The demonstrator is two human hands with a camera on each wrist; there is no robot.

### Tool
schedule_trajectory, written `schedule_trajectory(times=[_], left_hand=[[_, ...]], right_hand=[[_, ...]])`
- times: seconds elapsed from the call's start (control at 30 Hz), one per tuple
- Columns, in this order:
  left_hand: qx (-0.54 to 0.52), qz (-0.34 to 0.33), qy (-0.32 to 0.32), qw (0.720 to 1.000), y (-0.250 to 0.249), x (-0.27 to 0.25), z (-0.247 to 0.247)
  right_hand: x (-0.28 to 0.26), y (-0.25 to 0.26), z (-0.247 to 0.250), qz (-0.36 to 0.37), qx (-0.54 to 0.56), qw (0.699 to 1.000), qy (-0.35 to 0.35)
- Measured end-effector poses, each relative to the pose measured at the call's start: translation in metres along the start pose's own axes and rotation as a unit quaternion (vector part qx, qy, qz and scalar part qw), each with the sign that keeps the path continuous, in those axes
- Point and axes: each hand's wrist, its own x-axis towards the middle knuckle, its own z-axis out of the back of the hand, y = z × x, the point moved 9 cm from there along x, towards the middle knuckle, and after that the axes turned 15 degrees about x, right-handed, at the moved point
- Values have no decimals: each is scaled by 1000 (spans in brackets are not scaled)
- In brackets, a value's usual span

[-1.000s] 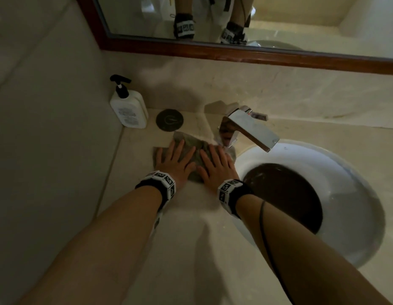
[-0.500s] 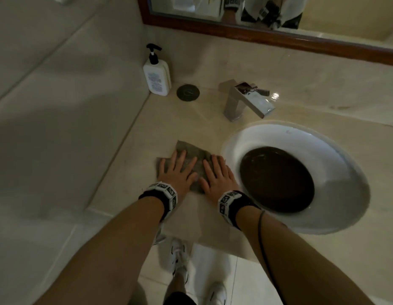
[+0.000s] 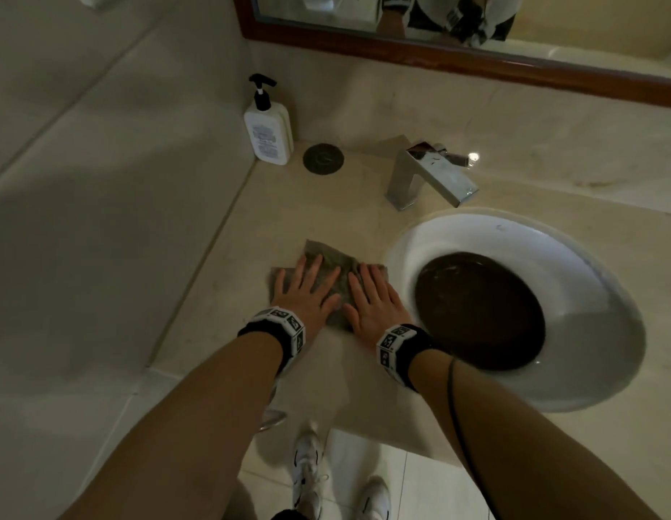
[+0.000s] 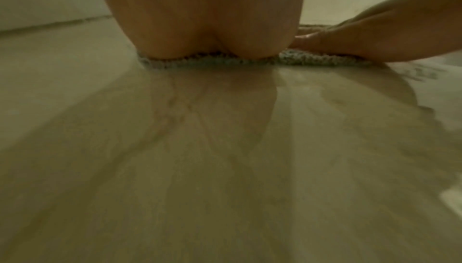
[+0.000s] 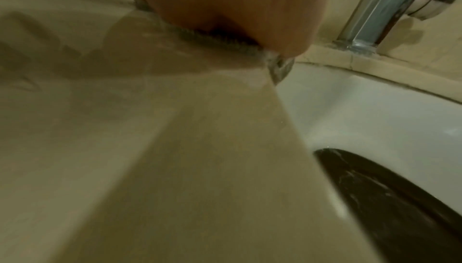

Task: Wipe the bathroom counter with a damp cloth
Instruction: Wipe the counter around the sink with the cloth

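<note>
Grey cloth point(image 3: 332, 273) pressed flat on beige desk point(image 3: 251, 223) beside sink point(image 3: 604, 332), left hand point(image 3: 307, 290) and right hand point(image 3: 373, 300) laid spread, pump bottle point(image 3: 268, 131) label unreadable

Both hands cover most of the cloth point(image 3: 332, 262). The soap bottle point(image 3: 268, 135) label is too small to read. The mirror point(image 3: 439, 28) is cut off by the head view's top edge.

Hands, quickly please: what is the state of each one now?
Left hand: open, fingers straight, pressing flat on the cloth.
Right hand: open, fingers straight, pressing flat on the same cloth beside the sink.
</note>
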Motion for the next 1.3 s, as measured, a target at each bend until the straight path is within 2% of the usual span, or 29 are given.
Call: schedule_trajectory(times=[0.33, 0.47, 0.6, 0.73, 0.87, 1.1, 1.3], left_hand=[[30, -63, -29, 997, 24, 98, 38], [36, -79, -53, 995, 25, 109, 45], [25, -70, -35, 997, 25, 105, 43], [18, -55, -29, 998, 29, 83, 31], [7, -20, -23, 1000, 30, 45, 17], [-38, 30, 11, 999, 24, -33, -20], [-8, 60, 1, 998, 39, -81, -39]], right_hand=[[82, -21, 28, -63, -19, 998, -23], [91, -22, 31, -65, -20, 997, -24], [88, -23, 32, -80, -5, 996, -41], [73, -25, 20, -96, 17, 995, -18], [50, -21, 8, -92, 59, 994, -27], [-12, 16, -12, -62, 6, 998, -19], [-35, 47, -40, -39, 1, 999, 12]])
